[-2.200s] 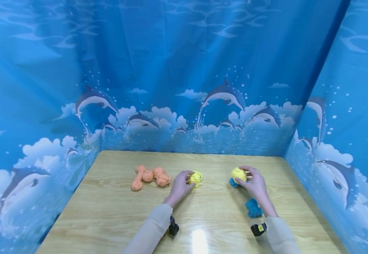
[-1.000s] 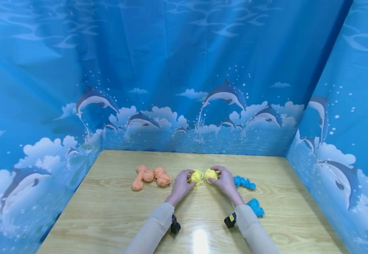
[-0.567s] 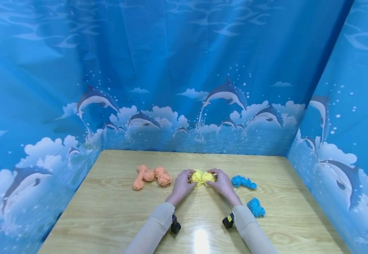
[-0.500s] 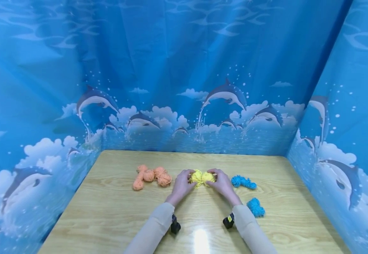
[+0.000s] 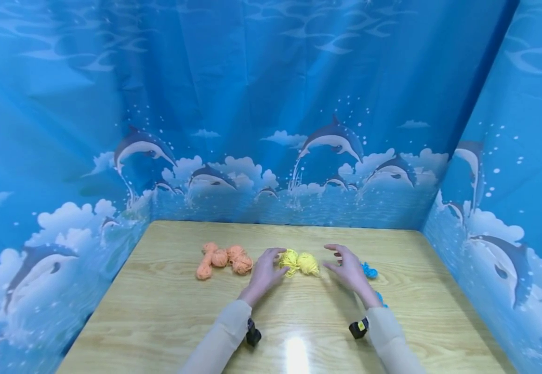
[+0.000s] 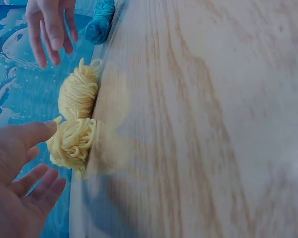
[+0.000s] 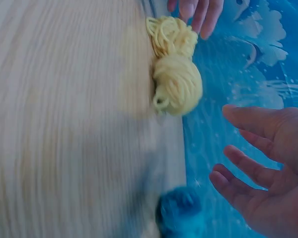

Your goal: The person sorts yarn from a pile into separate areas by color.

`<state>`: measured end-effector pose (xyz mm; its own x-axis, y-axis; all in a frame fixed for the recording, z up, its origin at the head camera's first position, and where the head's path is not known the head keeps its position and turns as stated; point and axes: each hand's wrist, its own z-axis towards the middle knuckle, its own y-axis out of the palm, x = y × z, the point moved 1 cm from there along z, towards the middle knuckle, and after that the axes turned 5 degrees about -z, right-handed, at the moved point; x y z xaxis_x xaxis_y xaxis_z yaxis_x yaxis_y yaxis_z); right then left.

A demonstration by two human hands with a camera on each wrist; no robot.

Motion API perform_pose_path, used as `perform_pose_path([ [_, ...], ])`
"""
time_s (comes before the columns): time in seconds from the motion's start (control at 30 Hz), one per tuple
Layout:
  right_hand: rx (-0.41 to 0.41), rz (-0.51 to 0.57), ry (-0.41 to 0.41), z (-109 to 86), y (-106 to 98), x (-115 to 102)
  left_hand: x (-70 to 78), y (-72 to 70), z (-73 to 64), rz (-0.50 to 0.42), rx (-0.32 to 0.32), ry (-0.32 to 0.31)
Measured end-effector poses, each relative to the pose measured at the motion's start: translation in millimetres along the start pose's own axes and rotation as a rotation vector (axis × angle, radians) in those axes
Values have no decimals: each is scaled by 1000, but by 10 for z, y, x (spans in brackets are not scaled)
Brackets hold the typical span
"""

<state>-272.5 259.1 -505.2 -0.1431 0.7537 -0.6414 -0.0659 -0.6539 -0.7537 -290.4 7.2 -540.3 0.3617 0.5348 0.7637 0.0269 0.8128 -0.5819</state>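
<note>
Two yellow yarn balls sit side by side near the middle of the table [image 5: 168, 311], touching each other. The left ball [image 5: 290, 260] looks a bit looser, with strands sticking out; the right ball [image 5: 307, 263] is wound tighter, with a little loop poking off it in the right wrist view.

The left hand [image 5: 264, 273] is right at the left ball, thumb tip on or just at it, the other fingers relaxed and only slightly bent. From the left wrist view, the thumb looks like it's brushing the yarn, but I can't tell if it's really pressing. It's not gripping anything.

The right hand [image 5: 349, 269] is off to the right of the right ball, clearly apart from it, fingers spread and loose, palm facing the yarn, holding nothing.

Just behind the right hand there's blue yarn [image 5: 369, 270] peeking out, mostly hidden by the hand and wrist, so I can't say how many pieces. Over on the left is a cluster of orange yarn balls [image 5: 223, 259], bunched together and well clear of the left hand.

Both sleeves are a pale beige, each with a small black wrist camera [image 5: 253, 333] strapped underneath. A blue curtain with dolphins and clouds [image 5: 271, 130] wraps around three sides of the table.
</note>
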Motion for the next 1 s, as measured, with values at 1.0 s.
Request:
perform_pose_path([
  [1.0, 119, -92, -34, -631, -605, 578, 497, 219, 98, -106, -98, 90],
])
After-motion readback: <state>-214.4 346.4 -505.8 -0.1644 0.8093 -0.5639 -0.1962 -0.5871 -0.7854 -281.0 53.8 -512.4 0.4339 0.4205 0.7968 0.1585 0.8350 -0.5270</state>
